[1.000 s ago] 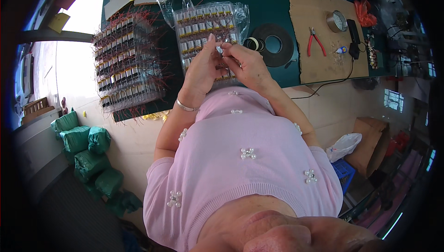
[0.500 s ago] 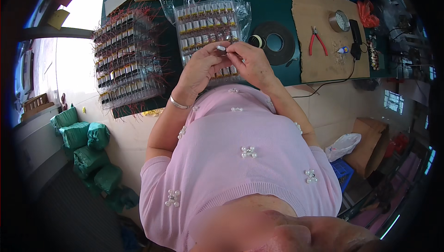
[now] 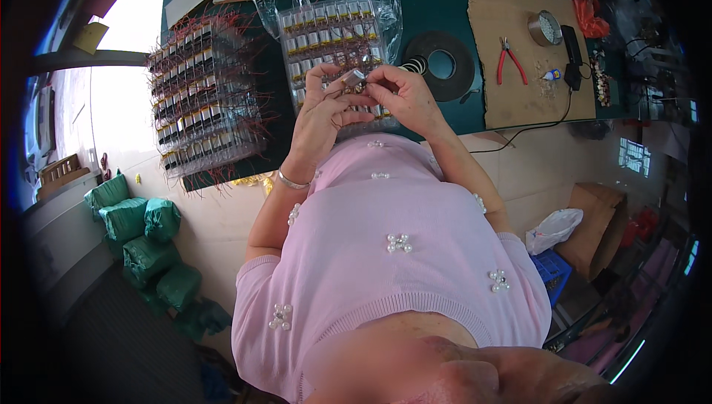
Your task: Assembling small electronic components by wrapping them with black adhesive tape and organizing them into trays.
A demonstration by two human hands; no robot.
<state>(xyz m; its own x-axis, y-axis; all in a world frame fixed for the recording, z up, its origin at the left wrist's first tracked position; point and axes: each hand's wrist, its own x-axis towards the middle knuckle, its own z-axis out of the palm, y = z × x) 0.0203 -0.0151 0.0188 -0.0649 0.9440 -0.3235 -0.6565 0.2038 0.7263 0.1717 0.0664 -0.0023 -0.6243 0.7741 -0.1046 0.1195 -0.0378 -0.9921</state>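
Note:
Above the near edge of the bench, a small flat silver battery cell (image 3: 354, 77) is held up in my left hand (image 3: 320, 113), its fingers curled and thumb bent around it. My right hand (image 3: 406, 101) meets it from the other side, index finger and thumb pinched together at the cell's end. What sits in that pinch is too small to make out. Under both hands lies a clear plastic tray (image 3: 291, 57) filled with rows of similar silver cells with yellow ends and thin wires. My hands cover part of its lower rows.
Stacked trays of wired cells (image 3: 200, 96) stand at left. Right of my hands are a small tape roll (image 3: 415, 64) and a large black tape roll (image 3: 461, 70). Cardboard (image 3: 504, 4) carries red-handled pliers (image 3: 510, 63), a round tin (image 3: 545, 28) and a small glue bottle (image 3: 552, 75).
The cell has turned so that more of its flat silver face shows. My left fingers have opened out and lifted around it; my right hand has shifted slightly right.

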